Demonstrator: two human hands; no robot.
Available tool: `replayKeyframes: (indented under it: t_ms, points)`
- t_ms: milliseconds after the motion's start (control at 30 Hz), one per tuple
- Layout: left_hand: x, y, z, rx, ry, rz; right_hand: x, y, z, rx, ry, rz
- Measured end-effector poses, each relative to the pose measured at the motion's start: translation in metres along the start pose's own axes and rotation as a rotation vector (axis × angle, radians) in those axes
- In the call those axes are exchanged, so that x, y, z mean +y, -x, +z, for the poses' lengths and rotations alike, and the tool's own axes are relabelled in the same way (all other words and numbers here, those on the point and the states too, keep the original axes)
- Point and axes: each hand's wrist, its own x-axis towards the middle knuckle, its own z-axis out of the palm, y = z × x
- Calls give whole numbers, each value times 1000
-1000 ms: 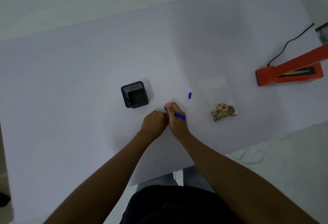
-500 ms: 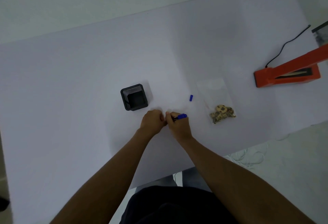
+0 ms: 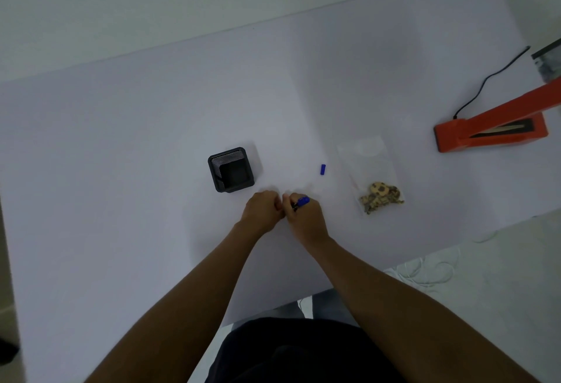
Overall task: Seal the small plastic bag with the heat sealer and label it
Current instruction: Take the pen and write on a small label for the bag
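Observation:
My right hand (image 3: 305, 218) grips a blue pen (image 3: 301, 202) with its tip pointing left, down on the white table. My left hand (image 3: 262, 209) is curled in a fist touching the right hand; whatever it presses on is hidden beneath the fingers. The pen's blue cap (image 3: 323, 169) lies loose just beyond my right hand. A small clear plastic bag (image 3: 368, 167) with brownish bits in its near end lies flat to the right. The orange heat sealer (image 3: 491, 127) sits at the far right with its arm raised.
A black square mesh holder (image 3: 231, 169) stands just left of and beyond my hands. The sealer's black cord (image 3: 488, 77) runs back toward the right edge, where a dark object (image 3: 548, 62) is partly cut off. The table's front edge (image 3: 425, 256) slants close by on the right.
My right hand has turned the pen so its blue end points right and up instead of lying lower right. Both hands stay pressed together at the same spot.

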Motion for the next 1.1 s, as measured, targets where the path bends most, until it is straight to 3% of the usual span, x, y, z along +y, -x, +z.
replayKeyframes:
  t_ms: [1100]
  points:
    - [4, 4, -2, 1, 10, 17, 2, -2, 7, 12, 87, 114]
